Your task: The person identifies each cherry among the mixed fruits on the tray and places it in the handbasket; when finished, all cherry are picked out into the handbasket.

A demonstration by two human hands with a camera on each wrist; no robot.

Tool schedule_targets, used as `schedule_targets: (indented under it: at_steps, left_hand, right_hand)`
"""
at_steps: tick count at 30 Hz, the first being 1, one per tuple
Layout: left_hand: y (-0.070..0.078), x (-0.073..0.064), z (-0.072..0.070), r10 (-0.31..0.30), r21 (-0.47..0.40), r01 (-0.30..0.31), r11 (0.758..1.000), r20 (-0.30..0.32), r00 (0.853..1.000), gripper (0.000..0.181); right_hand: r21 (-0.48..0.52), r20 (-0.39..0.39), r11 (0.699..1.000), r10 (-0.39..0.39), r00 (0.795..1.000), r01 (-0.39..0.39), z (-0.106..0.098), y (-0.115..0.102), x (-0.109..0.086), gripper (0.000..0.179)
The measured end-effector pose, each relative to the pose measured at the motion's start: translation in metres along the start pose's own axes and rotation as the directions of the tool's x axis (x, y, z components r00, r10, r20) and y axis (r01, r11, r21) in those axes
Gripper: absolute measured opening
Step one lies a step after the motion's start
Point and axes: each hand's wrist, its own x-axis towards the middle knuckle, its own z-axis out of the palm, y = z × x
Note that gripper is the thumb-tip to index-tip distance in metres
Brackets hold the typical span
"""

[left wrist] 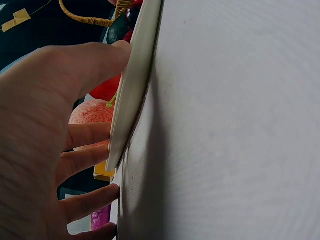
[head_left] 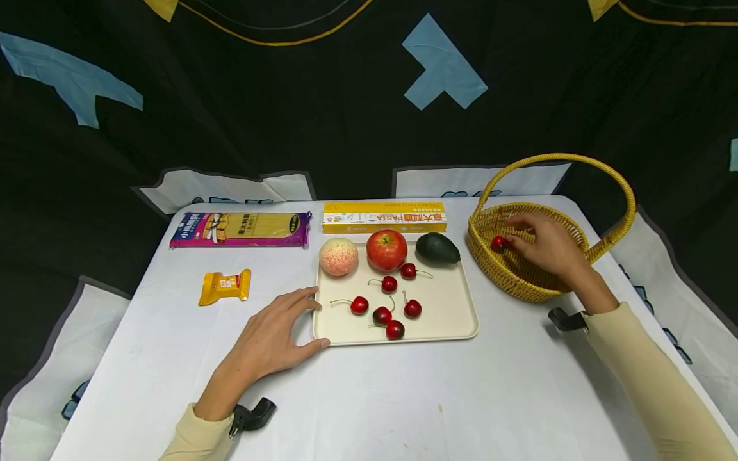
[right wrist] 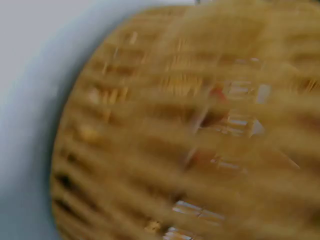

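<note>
My left hand (head_left: 268,339) rests at the near left corner of a cream tray (head_left: 444,330), its thumb on the front rim and its fingers extended along the left side. The left wrist view shows the thumb (left wrist: 107,57) touching the rim. On the tray lie several cherries (head_left: 412,309) with stems, a peach (head_left: 338,257), a red apple (head_left: 387,250) and an avocado (head_left: 437,248). My right hand (head_left: 544,246) reaches inside a yellow wicker basket (head_left: 507,272), pinching a cherry (head_left: 499,243) at its fingertips. Blurred basket weave (right wrist: 150,125) fills most of the right wrist view.
Behind the tray stands a yellow and white pasta box (head_left: 384,218). A purple pasta packet (head_left: 241,229) and a small orange-yellow snack packet (head_left: 225,287) lie at the left. The basket's tall handle (head_left: 562,157) arches above it. A dark patterned cloth (head_left: 288,115) hangs behind the white table.
</note>
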Motion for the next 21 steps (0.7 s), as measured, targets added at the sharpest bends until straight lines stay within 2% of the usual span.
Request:
schedule_targets:
  at_steps: [5, 11, 15, 21]
  left_hand:
    - [0.0, 0.0, 0.0, 0.001, 0.003, -0.001, 1.0, -0.003, 1.0, 0.063]
    - [0.001, 0.0, 0.001, -0.006, 0.002, 0.006, 1.0, 0.006, 1.0, 0.062]
    - [0.0, 0.0, 0.001, -0.003, 0.008, 0.003, 1.0, 0.003, 1.0, 0.062]
    - [0.001, 0.0, 0.0, -0.001, 0.01, 0.001, 1.0, 0.011, 1.0, 0.063]
  right_hand:
    - [0.01, -0.059, 0.996, -0.087, 0.994, 0.087, 0.002, -0.026, -0.009, 0.038]
    - [0.025, -0.069, 0.987, -0.156, 0.985, 0.158, 0.009, -0.052, -0.016, 0.039]
    - [0.031, -0.075, 0.979, -0.197, 0.978, 0.2, 0.019, -0.067, -0.02, 0.037]
    - [0.049, -0.065, 0.955, -0.291, 0.955, 0.294, 0.043, -0.085, -0.028, 0.033]
